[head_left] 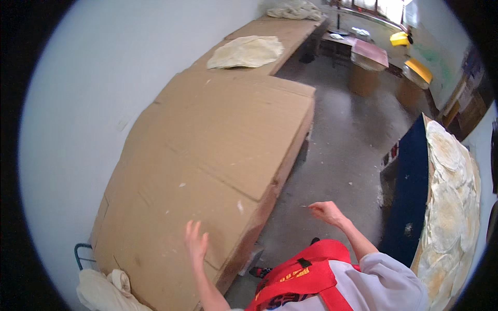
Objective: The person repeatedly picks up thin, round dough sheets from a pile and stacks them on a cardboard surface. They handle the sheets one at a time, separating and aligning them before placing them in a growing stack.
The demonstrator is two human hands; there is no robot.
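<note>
My left hand [196, 242] hangs over the near right part of the cardboard-covered table [223, 135], its fingers apart and nothing in them. Out over the floor, to the right of the table edge, my right hand [326, 212] is closed in a pinch. A small thin bit seems to stick out from its fingertips, too small to name. Toward the table's far end lies a pile of pale, thin flatbreads [246, 52].
Browned flatbreads [447, 207] cover a dark-sided stand [407, 192] on my right. A bunched cream cloth [111, 290] lies at the lower left by a green metal rail [82, 254]. Farther back are a pink-topped box [369, 54], yellow-lidded containers [417, 70] and a window.
</note>
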